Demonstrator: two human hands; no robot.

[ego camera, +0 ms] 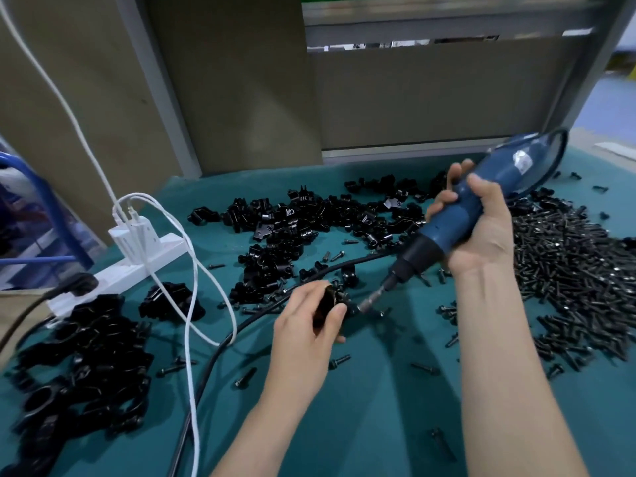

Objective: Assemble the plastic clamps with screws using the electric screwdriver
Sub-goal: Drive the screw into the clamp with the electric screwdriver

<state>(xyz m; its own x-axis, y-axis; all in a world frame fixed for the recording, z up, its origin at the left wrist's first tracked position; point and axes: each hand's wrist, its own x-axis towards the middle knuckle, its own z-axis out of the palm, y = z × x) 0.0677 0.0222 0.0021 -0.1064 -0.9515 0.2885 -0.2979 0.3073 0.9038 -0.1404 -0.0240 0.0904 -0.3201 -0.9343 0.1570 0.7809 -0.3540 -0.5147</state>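
head | left hand (303,325) holds clamp (331,301) | screwdriver (475,215) bit touching

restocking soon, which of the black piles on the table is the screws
The screw pile on the far right: thin straight shafts with heads, while the middle pile and left pile are chunky clamp pieces.

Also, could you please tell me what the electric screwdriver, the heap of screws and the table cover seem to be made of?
Electric screwdriver: likely moulded plastic, smooth blue housing with a soft sheen and black collar; its bit looks like bright metal.
Heap of screws: probably dark-finished steel, since small glints show on the heads.
Table cover: teal, matte, perhaps rubber or vinyl matting.
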